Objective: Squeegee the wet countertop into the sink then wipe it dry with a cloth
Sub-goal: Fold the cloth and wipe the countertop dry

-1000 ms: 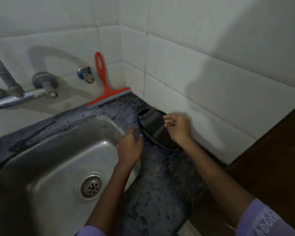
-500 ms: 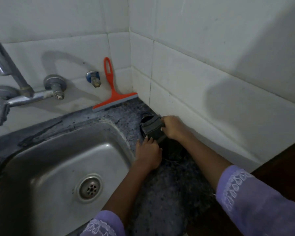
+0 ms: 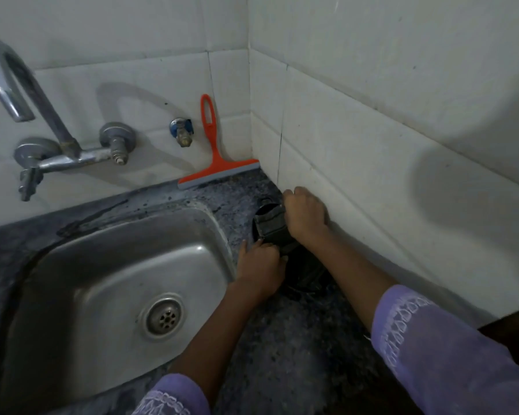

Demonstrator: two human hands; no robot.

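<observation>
both hands at the back right corner of the countertop point(image 3: 297, 339), over a dark round dish point(image 3: 304, 274) beside the wall. right hand point(image 3: 304, 217) has fingers curled round a folded grey cloth point(image 3: 271, 224), lifting or holding its top edge. left hand point(image 3: 259, 266) sits against the cloth's lower end; fingers look bent onto it, but whether it grips or only steadies i cannot tell. orange squeegee point(image 3: 215, 157) leans untouched against the back tiles, blade on the counter, behind the sink point(image 3: 108, 265) and well apart from both hands.

judgement: the cloth is in hand while the squeegee step looks not yet done. risks from here:
- wiping first would soak the cloth and smear water rather than clear it.
- tugging the cloth could drag the dish along the wet stone toward the sink rim; it may slide or tip.
- reaching across for the squeegee could knock the small blue tap point(image 3: 181, 131) or topple the squeegee into the sink.
- counter wetness is hard to read in this dim light.
</observation>
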